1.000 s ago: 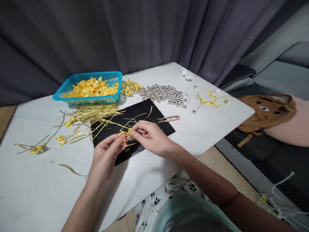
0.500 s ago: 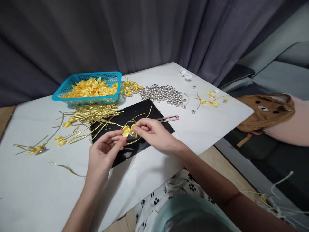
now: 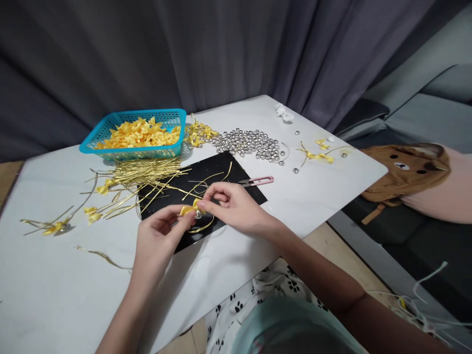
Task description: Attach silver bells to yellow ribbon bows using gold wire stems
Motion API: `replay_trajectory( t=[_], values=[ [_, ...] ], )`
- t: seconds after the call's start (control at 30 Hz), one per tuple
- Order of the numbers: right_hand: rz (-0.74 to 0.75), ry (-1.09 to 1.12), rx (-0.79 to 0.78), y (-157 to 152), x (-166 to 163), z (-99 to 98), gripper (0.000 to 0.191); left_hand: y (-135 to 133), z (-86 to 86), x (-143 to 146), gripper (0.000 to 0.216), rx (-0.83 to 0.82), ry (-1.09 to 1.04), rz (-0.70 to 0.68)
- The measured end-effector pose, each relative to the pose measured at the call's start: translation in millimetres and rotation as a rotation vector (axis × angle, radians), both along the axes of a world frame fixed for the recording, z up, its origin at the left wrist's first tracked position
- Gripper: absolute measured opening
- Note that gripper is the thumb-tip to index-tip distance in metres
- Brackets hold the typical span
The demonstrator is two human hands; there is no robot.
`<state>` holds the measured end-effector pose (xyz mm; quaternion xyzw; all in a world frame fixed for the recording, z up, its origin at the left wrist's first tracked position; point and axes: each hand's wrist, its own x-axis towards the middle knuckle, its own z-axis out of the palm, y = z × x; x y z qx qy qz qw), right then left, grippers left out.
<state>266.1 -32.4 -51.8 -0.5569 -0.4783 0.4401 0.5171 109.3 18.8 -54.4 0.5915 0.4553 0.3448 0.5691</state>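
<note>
Both hands, left hand (image 3: 158, 236) and right hand (image 3: 230, 204), pinch the small yellow ribbon bow (image 3: 190, 209), now lowered and tilted against the silver bell (image 3: 198, 214).

Beside the one teal basket (image 3: 110, 149) of uncounted yellow bows lie one black sheet (image 3: 221, 169), one pink-handled snips (image 3: 258, 181) and one heap of silver beads (image 3: 247, 142).

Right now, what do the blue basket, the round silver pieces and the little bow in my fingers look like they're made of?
Blue basket: moulded plastic, going by its perforated mesh walls. Silver pieces: shiny metal or metallised plastic, mirror glints; cannot tell which. Bow, pinched by left hand and right hand: yellow satin-like ribbon with a soft sheen.
</note>
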Motion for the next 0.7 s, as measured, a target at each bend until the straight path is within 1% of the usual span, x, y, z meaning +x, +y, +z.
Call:
replay_trajectory(
  t=[0.07,0.17,0.23,0.4,0.5,0.6,0.7],
  values=[
    [-0.017,-0.042,-0.003,-2.5,0.0,0.1,0.016,0.6,-0.6,-0.6,0.017,-0.019,-0.014,0.039],
    [0.048,-0.071,0.026,-5.9,-0.3,0.4,0.012,1.3,-1.1,-1.3,0.017,-0.019,-0.015,0.051],
    [0.06,-0.08,0.045,-6.7,-0.7,1.0,0.009,1.6,-1.2,-1.5,0.017,-0.011,-0.007,0.038],
    [-0.023,-0.196,0.049,-5.5,-1.6,3.1,0.01,1.9,-1.0,-1.5,0.015,-0.048,0.03,0.027],
    [-0.06,-0.311,0.123,-6.2,-2.8,3.4,0.01,1.3,-0.9,-0.7,0.013,-0.057,0.03,0.038],
    [-0.022,-0.4,0.204,-8.3,-7.2,3.1,0.01,0.5,-1.4,0.4,0.012,-0.057,0.022,0.061],
    [0.021,-0.435,0.271,-9.7,-13.3,1.8,0.008,0.9,-2.7,0.9,0.013,-0.063,0.005,0.079]
  ],
)
